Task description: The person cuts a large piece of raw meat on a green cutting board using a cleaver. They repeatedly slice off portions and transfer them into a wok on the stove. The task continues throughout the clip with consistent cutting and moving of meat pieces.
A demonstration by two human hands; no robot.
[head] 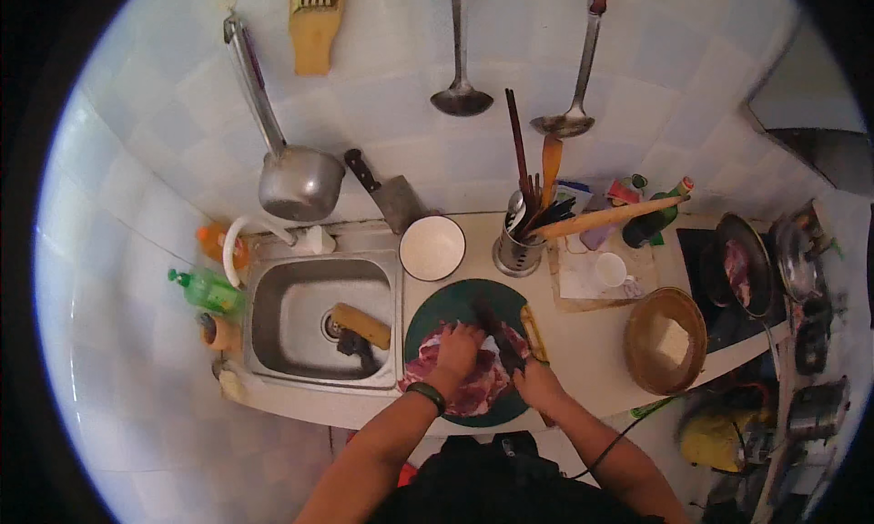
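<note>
A large piece of raw red meat (478, 391) lies on a round green cutting board (444, 302) in front of me. My left hand (457, 352) presses down on the meat with its fingers spread; a dark bangle circles that wrist. In my right hand (537, 382) is a dark-bladed knife (504, 343), its blade set against the right part of the meat and angled up to the left. The knife's handle is mostly covered by my fingers. A yellow-edged object (534, 333) lies at the board's right rim.
To the left is a steel sink (293, 319) with a yellow-brown block (362, 326) and a dark cloth-like item. Behind the board stand a white bowl (432, 247) and a steel utensil holder (517, 254). A brown bowl (635, 346) and a frying pan (754, 285) holding meat are right. A cleaver (399, 199) leans against the wall.
</note>
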